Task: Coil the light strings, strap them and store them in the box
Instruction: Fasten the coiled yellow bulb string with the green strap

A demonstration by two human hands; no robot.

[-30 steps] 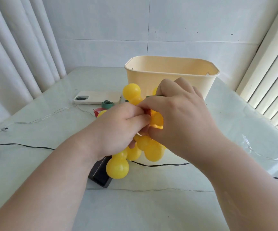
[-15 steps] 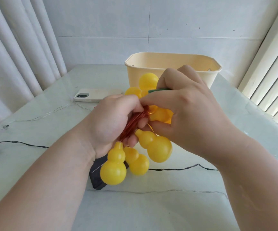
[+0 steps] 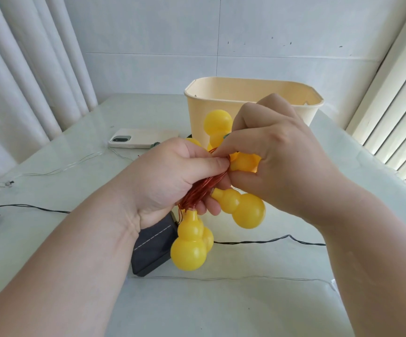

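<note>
1. light string [image 3: 204, 188], coiled into a bundle, is held in the air at frame centre, over the table [image 3: 221, 307] and just at 6 o'clock of the box [image 3: 253, 81].
2. left hand [image 3: 172, 181] is fisted round the wire loops, thumb clamped on top. right hand [image 3: 277, 161] pinches the top of the coil at 1 o'clock. a sliver of green strap [image 3: 226, 135] shows by its fingers; can't tell if it is closed.
3. risk: the wire is thin and springy, so if the left grip loosens before the strap is snug, the loops likely fan out and tangle.
4. risk: the bulbs stick out every way, so one could snag on the strap or on the box rim going in.
5. look: fine copper-red wire in many tight loops, with glossy yellow gourd bulbs [image 3: 243, 207] hanging at 6 and 4 o'clock and one poking up at 12.
6. around: dark pack [image 3: 153, 244] on the table at 7 o'clock, black cable [image 3: 257, 242] at 5, loose clear wire [image 3: 221, 278] at 6, phone [image 3: 143, 138] at 10.
</note>
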